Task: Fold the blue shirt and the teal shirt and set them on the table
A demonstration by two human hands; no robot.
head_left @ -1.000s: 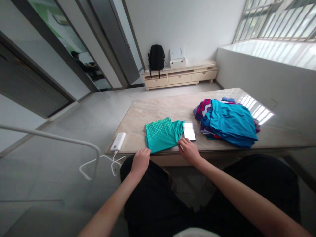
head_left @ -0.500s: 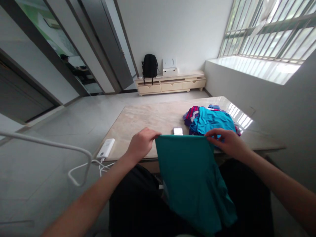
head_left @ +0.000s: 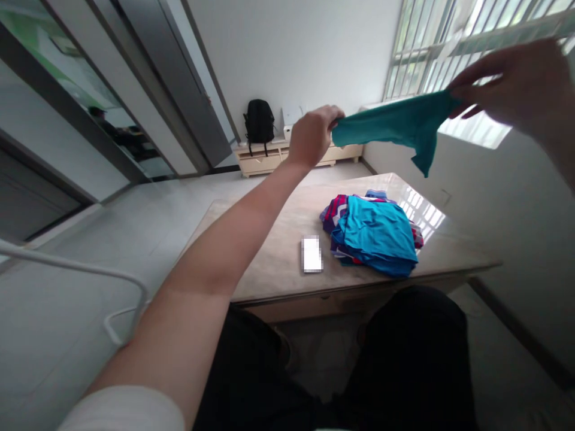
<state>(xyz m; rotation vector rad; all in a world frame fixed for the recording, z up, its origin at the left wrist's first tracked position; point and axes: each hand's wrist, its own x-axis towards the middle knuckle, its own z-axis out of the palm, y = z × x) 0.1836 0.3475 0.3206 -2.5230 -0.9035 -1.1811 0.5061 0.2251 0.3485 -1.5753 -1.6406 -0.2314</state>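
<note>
A teal garment is stretched in the air between my two hands, above the far side of the table. My left hand pinches its left end, near the middle of the view. At the upper right my right hand grips the other end, in front of the window. A short flap of the cloth hangs down near the right hand. Below, on the table, lies a heap of clothes, bright blue on top with red, purple and white pieces under it. Which kind of garment I hold cannot be made out.
A phone-like white rectangle lies on the marble-look table, left of the heap. A black backpack stands on a low cabinet by the wall. A white bent tube crosses at left. Another person sits beyond the doorway.
Both hands have risen, carrying the teal garment up from over my lap to above the table. It now spans sideways, with its right end higher. My view has shifted slightly to the right.
</note>
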